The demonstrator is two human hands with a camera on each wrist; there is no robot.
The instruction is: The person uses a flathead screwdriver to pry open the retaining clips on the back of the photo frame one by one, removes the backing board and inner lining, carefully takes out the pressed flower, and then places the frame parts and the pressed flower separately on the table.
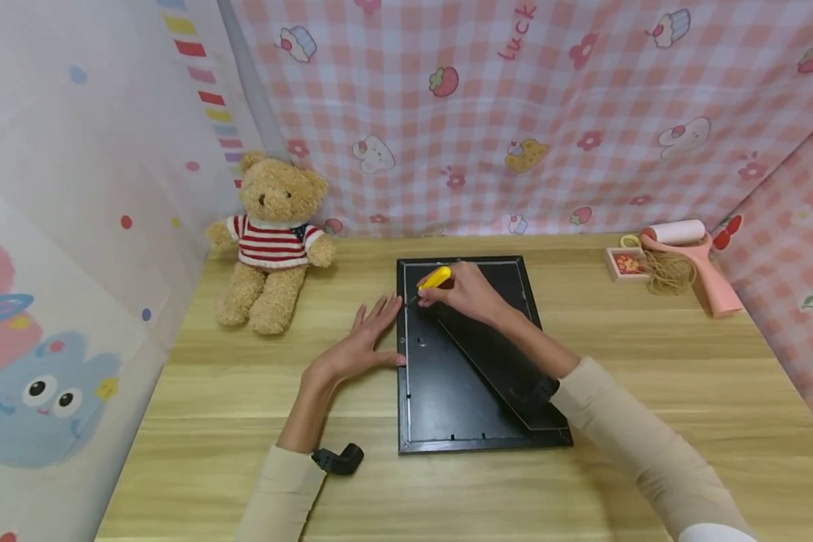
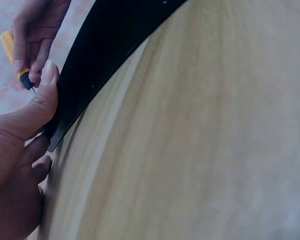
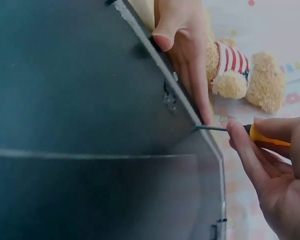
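A black picture frame (image 1: 440,391) lies back side up on the table, its stand leg (image 1: 491,361) running diagonally across the backing board. My right hand (image 1: 470,293) grips a screwdriver (image 1: 436,278) with a yellow handle. In the right wrist view the thin screwdriver shaft (image 3: 213,128) meets the frame's inner edge, near the left side's upper part. Against the frame's left edge rests my left hand (image 1: 362,342), fingers spread and thumb touching the rim. The left wrist view shows the left thumb (image 2: 42,97) along the frame's side (image 2: 105,55).
A teddy bear (image 1: 274,241) in a striped sweater sits at the back left. At the back right are a pink lint roller (image 1: 701,263), a small box (image 1: 627,265) and a bundle of twine (image 1: 669,272). Patterned cloth (image 1: 474,113) hangs behind the table (image 1: 196,421).
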